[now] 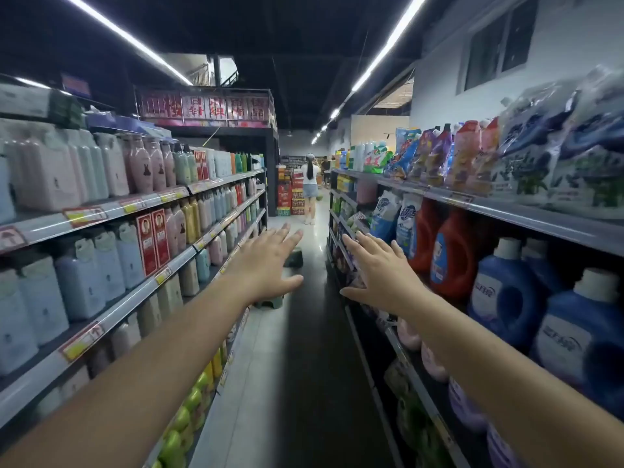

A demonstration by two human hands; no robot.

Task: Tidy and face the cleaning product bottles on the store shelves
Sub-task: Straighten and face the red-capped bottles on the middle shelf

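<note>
A: What flanks the aisle floor (314, 231)?

B: To its left, shelves (111, 211) of pale shampoo bottles (84, 282). To its right, shelves (506, 211) with the cleaning products: blue detergent jugs (506, 295), then red jugs (452, 258) farther along, with refill pouches (526, 163) on the tier above.

A: Anyone else?

B: A person (310, 187) stands far down the floor beside stacked red cartons (290, 194).

A: And the hands?

B: Both reach out above the floor, fingers spread flat, grasping nothing. The left hand (266, 265) is nearer the shampoo side; the right hand (381, 268) hovers just beside the red jugs' tier, apart from them.
</note>
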